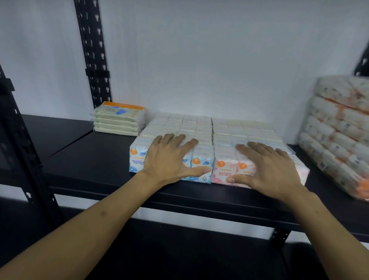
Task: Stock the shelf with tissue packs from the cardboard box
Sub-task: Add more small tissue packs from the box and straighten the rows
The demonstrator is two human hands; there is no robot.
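Tissue packs are sitting in two blocks side by side on the shelf (pixel 98 157), and the blue block (pixel 171 137) is the landmark to steer by. Far left of it, the black upright (pixel 88 40) is framing the bay; just left and behind it, a short stack of flat cream packs (pixel 119 121) is resting against the wall. On the blue block itself the left hand (pixel 170 158) is lying flat over the front top edge, fingers spread and straight, thumb down the printed face — pressing, not gripping anything. Touching the blue block's right side, the pink block (pixel 242 140) is getting the same treatment from the right hand (pixel 269 166), fingers splayed on top, thumb along the front, holding nothing. Well right of the blue block, a big wrapped bale (pixel 344 134) is leaning on the shelf.

My read: these packs are looking light, soft and squashy, with slick film wrap, so they may be sliding or buckling if pushed at one spot. Flat palms on the front faces, or a grip across both ends, seems the safest hold. No box is showing.
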